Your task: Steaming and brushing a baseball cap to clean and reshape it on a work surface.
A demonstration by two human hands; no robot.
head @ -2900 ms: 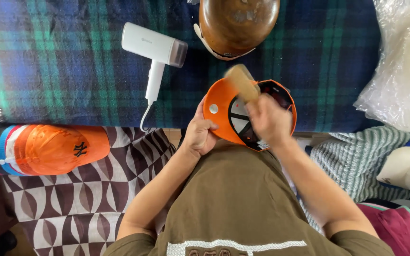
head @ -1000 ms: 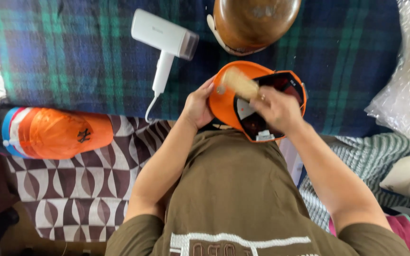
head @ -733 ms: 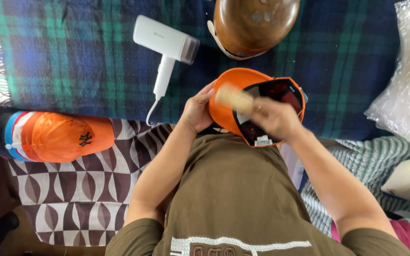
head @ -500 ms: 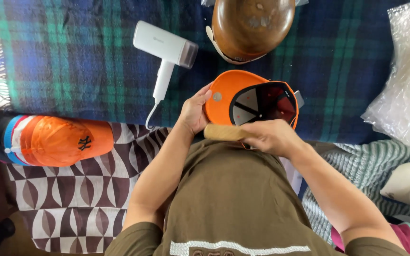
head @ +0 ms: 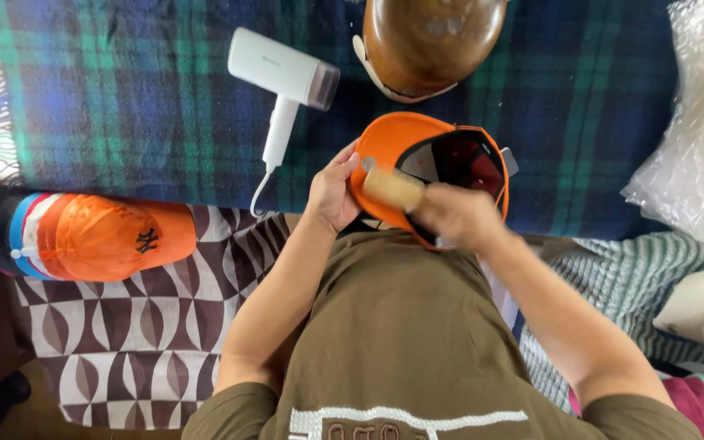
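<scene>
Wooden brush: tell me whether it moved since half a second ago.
Yes. The wooden brush rose from the cap's near edge onto the orange cap, toward the hair dryer.

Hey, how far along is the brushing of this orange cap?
In hand: the left hand holds the upturned orange cap by its brim while the blurred right hand runs a wooden brush across it. Finished parts can't be told. A second orange cap lies untouched aside, as does the white steamer.

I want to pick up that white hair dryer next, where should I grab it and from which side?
Grip the white hair dryer by its slim handle, coming from the left hand side. It lies flat on the plaid blanket, handle pointing toward the person, clear of the wooden bowl.
</scene>
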